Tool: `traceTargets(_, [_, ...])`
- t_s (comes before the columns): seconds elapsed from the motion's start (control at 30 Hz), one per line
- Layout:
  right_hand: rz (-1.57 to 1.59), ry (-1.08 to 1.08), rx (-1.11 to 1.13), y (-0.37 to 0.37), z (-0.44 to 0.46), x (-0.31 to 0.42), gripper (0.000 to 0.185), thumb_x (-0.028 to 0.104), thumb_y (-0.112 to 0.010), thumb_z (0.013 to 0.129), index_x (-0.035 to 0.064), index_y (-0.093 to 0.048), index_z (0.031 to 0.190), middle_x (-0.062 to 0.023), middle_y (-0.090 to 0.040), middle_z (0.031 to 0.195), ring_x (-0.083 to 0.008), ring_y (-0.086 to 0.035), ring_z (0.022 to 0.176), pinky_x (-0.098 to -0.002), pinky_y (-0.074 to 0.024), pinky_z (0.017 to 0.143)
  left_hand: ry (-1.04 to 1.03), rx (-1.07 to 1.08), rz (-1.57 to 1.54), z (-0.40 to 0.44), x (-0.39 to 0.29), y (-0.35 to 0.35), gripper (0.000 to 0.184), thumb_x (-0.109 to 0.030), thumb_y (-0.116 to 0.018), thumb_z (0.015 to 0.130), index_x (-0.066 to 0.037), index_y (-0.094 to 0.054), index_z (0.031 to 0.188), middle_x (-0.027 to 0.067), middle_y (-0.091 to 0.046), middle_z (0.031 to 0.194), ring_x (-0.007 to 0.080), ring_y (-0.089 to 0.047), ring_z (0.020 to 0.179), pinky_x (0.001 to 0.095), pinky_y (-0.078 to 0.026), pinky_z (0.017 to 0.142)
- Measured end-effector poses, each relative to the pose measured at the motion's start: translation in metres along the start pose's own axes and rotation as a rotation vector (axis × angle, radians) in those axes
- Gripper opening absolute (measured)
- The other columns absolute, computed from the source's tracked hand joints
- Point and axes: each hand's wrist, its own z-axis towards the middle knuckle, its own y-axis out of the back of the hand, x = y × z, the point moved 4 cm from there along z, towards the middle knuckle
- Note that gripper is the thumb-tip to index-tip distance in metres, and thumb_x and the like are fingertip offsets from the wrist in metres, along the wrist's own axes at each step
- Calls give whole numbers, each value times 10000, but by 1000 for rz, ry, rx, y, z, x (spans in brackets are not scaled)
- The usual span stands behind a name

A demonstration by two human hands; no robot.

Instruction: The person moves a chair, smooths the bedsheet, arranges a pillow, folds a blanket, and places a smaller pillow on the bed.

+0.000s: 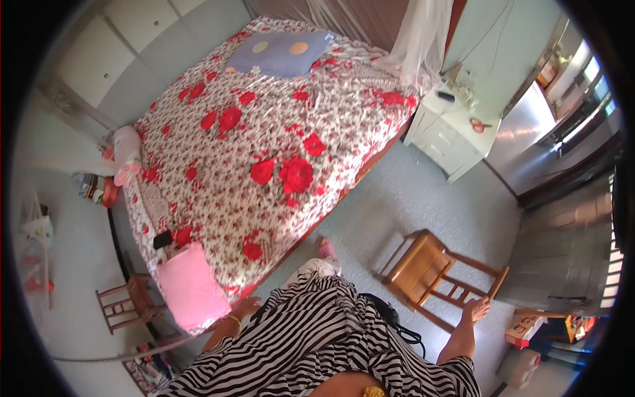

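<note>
Red-flowered and broad, the bed (225,162) fills the upper middle of the frame. White and upright, a bedside cabinet (440,140) stands at upper right. At lower right, the wooden chair (418,260) is on the floor. A blue pillow (278,56) lies on the bed at top centre, a pink cushion (192,286) at lower left. The right hand (476,308) touches the chair's back; the left hand (246,308) is just beside the cushion. I cannot tell how tight either grip is. Red-handled scissors (479,125) lie on the cabinet.
</note>
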Motion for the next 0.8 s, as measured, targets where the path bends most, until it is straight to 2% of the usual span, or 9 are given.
traceTargets(0.1, [197, 101, 217, 16, 9, 77, 379, 136, -549, 683, 72, -516, 1055, -140, -495, 1105, -326, -463, 1033, -420, -369, 896, -51, -10, -34, 67, -11, 30, 404, -273, -572, 757, -97, -543, 1119, 154, -620, 947, 257, -601, 862, 336, -459, 773])
traceTargets(0.13, [180, 271, 245, -3, 26, 101, 382, 143, -564, 678, 60, -523, 1049, -152, -507, 1095, -333, -452, 1056, -412, -365, 909, -155, -39, -261, 85, -25, 42, 382, -261, -562, 753, -98, -555, 1099, 166, -613, 945, 280, -594, 871, 354, -460, 769])
traceTargets(0.23, [185, 644, 282, -10, 42, 193, 400, 187, -590, 684, 61, -523, 1057, -181, -506, 1123, -333, -489, 1036, -390, -404, 885, -296, -157, 219, 158, -45, 79, 306, -242, -497, 777, -91, -568, 1033, 177, -605, 920, 322, -584, 851, 383, -458, 755])
traceTargets(0.33, [242, 817, 442, 34, 29, 293, 411, 216, -608, 684, 78, -531, 1063, -171, -554, 1049, -325, -515, 1007, -395, -417, 859, -156, -155, 58, 177, -122, 144, 259, -167, -496, 757, -84, -573, 989, 181, -604, 825, 334, -582, 787, 416, -459, 685])
traceTargets(0.43, [66, 1011, 489, 72, 16, 379, 382, 238, -621, 691, 103, -546, 1041, -163, -561, 1030, -327, -524, 994, -418, -433, 825, -269, -311, -3, 200, -172, 180, 236, -169, -503, 754, -74, -570, 959, 171, -601, 777, 333, -582, 750, 418, -455, 653])
traceTargets(0.5, [23, 1125, 510, 67, 28, 426, 376, 251, -632, 700, 107, -544, 1035, -164, -562, 1010, -332, -529, 983, -425, -437, 814, -277, -415, -165, 211, -207, 186, 237, -173, -509, 755, -65, -566, 958, 164, -597, 747, 330, -582, 725, 411, -455, 632])
traceTargets(0.6, [-105, 1254, 528, 59, 53, 497, 396, 272, -639, 706, 107, -535, 1050, -166, -549, 1023, -337, -527, 985, -422, -438, 811, -307, -269, -291, 247, -260, 180, 283, -189, -515, 757, -54, -555, 1003, 163, -596, 775, 325, -581, 761, 407, -455, 657])
traceTargets(0.67, [-184, 1325, 532, 52, 76, 549, 406, 273, -640, 706, 107, -529, 1060, -166, -536, 1047, -335, -521, 997, -422, -436, 816, -465, -383, -184, 288, -281, 158, 323, -181, -523, 760, -56, -535, 1057, 157, -586, 895, 307, -563, 858, 403, -446, 714])
traceTargets(0.8, [-330, 1400, 579, 41, 117, 675, 515, 272, -634, 717, 109, -452, 1169, -185, -460, 1161, -342, -486, 1045, -423, -420, 849, -330, -462, -221, 344, -359, 149, 339, -135, -544, 749, -70, -525, 1081, 155, -553, 976, 302, -531, 937, 394, -430, 769])
